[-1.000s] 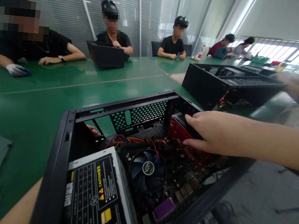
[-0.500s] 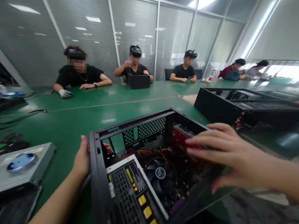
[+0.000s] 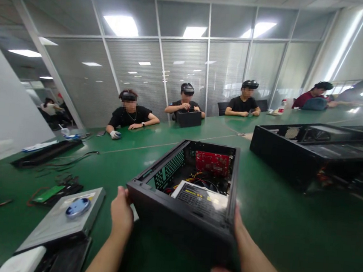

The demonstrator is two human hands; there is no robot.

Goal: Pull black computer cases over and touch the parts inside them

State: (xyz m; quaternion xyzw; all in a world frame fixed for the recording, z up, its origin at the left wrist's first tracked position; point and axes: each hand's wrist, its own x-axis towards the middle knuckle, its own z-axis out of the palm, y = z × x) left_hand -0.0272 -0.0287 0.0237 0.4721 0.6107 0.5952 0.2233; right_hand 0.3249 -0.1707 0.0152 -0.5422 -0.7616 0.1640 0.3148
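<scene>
On the green counter (image 3: 288, 223), both hands grip the open computer case (image 3: 190, 205). The left hand (image 3: 121, 216) clasps its left corner. The right hand (image 3: 246, 262) is spread along the right side.

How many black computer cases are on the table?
3. The nearest case is held between left hand and right hand; a second case lies at the right; a third case stands before a seated person. Others may be hidden.

The boxy black computer case (image 3: 185, 226) is matt painted sheet metal, one wall perforated. Under it, the broad green table top (image 3: 287, 240) is smooth and glossy, mirroring the ceiling lights (image 3: 121, 25). The red circuit board (image 3: 212, 163) inside looks dull; the flat grey drive box (image 3: 53, 226) nearby is bare metal with a faint sheen.
</scene>
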